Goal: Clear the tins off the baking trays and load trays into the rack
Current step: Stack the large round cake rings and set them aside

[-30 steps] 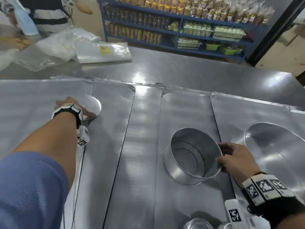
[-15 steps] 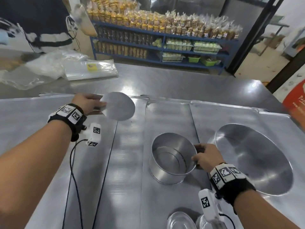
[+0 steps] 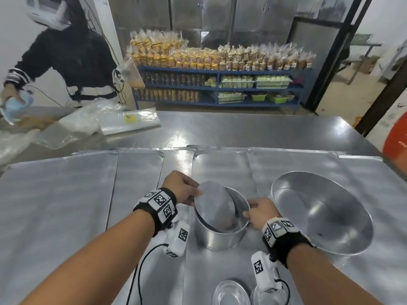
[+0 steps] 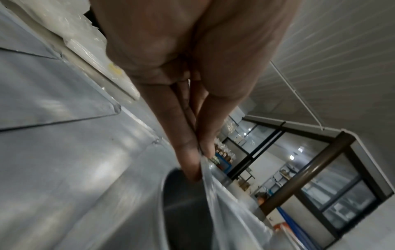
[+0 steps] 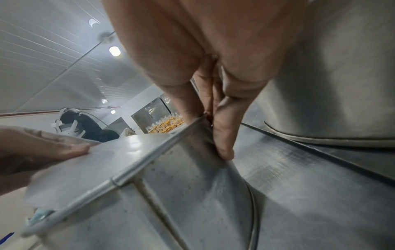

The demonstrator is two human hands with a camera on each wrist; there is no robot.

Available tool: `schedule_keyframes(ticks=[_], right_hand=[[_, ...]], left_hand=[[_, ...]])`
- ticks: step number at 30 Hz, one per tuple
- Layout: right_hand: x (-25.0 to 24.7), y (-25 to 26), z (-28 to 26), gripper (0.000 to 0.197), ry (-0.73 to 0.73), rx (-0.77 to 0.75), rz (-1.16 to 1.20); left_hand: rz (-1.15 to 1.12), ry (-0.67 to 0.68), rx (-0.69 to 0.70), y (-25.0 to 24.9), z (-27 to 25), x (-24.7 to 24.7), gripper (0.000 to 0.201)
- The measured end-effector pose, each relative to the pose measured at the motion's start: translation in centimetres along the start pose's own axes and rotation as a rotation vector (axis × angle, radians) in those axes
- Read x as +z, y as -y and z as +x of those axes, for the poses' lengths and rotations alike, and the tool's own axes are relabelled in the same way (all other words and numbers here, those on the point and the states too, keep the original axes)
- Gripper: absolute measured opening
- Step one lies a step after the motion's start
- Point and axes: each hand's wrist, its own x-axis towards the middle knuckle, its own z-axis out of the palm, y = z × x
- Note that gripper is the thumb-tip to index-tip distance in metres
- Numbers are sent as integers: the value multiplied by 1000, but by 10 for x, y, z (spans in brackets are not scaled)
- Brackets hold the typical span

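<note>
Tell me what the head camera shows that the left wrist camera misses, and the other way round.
Only the head view: the right hand pinching the round tin's rim, the large upturned pan to its right, two small tins at the near edge, the blue shelves of packaged goods, and another person at far left.

Only the left wrist view: a close look at thumb and fingers pinching the edge of the flat metal disc.

Both: the left hand holding the disc tilted into the tin's mouth, above the baking trays.
</note>
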Motion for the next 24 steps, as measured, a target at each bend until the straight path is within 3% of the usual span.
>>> schedule_keyframes(ticks=[5,10,13,17,22,24], right_hand=[[-2,9,-10,30,4,-26,-127],[-2,14,-17,40,-37,-18,-160],[-1,14,-19,42,-50,-24,-157],[-1,10,-18,26,-37,-27,-175],[-12,6,-16,36,-63,-42,-49],[-23,6,-15,31,-85,-71,-20]], left_hand=[[87,-81,-16,5,-6,35,17],[276,-79,-42,12,-2,51,19],[530,-104,-19,11,0,58,22],[810,-129,40,4,-3,71,27],[832,-91,84,-11,-9,86,29],[782,-77,115,-22,-14,97,24]])
